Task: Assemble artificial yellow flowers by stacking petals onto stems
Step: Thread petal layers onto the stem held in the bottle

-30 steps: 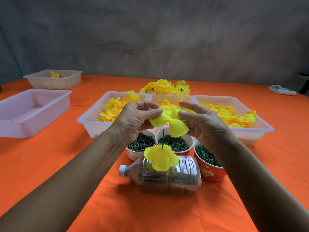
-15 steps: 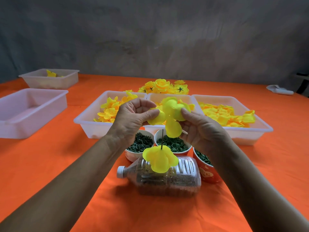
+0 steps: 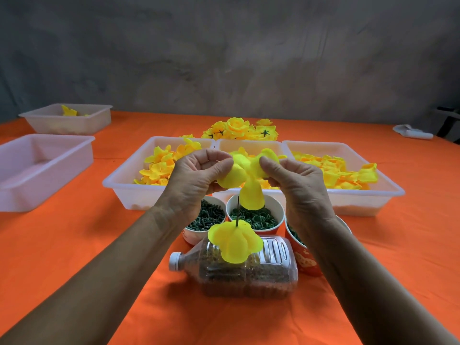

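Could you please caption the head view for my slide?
Both hands hold a yellow petal layer above the stem.

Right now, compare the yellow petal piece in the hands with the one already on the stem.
The held petal piece is pinched by the left hand and right hand; the threaded petal piece is touched by neither. The held one's lobes spread apart; the threaded one's droop together, with the stem sticking up through it. Both are bright yellow.
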A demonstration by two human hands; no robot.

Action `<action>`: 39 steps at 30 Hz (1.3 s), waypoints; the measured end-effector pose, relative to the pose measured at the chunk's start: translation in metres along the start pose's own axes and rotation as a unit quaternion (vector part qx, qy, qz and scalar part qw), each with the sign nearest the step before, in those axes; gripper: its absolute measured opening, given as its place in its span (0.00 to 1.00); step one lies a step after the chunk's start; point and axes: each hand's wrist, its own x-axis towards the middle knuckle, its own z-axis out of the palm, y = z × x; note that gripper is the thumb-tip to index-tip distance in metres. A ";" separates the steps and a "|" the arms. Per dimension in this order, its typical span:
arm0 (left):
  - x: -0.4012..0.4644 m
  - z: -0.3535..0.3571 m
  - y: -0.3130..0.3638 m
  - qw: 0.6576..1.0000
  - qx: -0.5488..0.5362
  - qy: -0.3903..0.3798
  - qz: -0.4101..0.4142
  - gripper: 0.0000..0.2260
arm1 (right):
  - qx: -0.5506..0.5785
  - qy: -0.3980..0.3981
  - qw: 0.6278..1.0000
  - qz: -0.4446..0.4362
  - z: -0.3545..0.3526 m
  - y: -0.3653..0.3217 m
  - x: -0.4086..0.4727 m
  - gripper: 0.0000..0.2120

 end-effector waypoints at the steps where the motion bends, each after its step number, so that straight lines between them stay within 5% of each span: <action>1: 0.000 0.000 0.002 1.000 -0.009 -0.007 -0.009 0.10 | 0.012 0.016 1.000 0.017 -0.001 0.001 0.003 0.06; 4: -0.002 0.000 0.007 0.997 -0.054 -0.033 -0.046 0.10 | 0.040 0.040 0.995 0.087 -0.006 0.005 0.009 0.06; 8: -0.002 0.007 0.011 0.996 -0.043 0.029 -0.077 0.07 | -0.020 0.040 0.992 0.121 -0.010 0.013 0.008 0.09; 13: 0.000 0.013 0.012 0.990 -0.011 0.088 -0.107 0.09 | -0.186 -0.002 0.978 -0.094 -0.009 0.005 -0.003 0.19; 17: 0.000 0.018 0.014 0.987 -0.027 0.086 -0.133 0.08 | -0.344 -0.101 0.907 -0.220 -0.007 0.000 -0.010 0.23; 29: 0.003 0.021 0.026 0.977 -0.105 0.072 -0.170 0.07 | -0.269 -0.128 0.940 -0.164 -0.019 -0.010 -0.003 0.19; 39: -0.002 0.017 0.027 0.967 -0.160 0.007 -0.201 0.09 | -0.343 -0.085 0.919 -0.173 -0.017 0.003 -0.007 0.29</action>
